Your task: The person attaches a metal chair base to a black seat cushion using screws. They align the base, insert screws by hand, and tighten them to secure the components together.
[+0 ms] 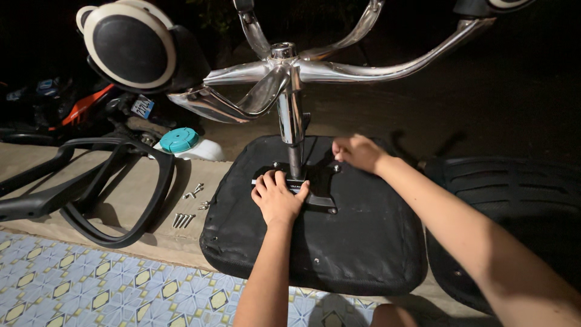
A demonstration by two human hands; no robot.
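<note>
— How far had the chair got?

— The black seat cushion (339,242) lay upside down, and the black mounting plate (315,181) sat on its underside with the chrome gas column (291,118) rising from it into the five-arm chrome base (339,69). A caster wheel (130,42) was already on one arm. So the base seemed joined to the seat; I judged the bolting only partly done.

— And the hands?

— The left hand (277,198) pressed flat on the plate's near edge, fingers spread, gripping nothing. The right hand (358,151) was curled at the plate's far corner, fingertips pinched on something there; too small to tell whether a bolt or a tool.

— What was left?

— Loose screws (183,219) lay well to the left of the left hand, just beside the two black armrests (91,194), which weren't fitted. The ribbed black backrest (508,206) lay under the right forearm, also unattached.
</note>
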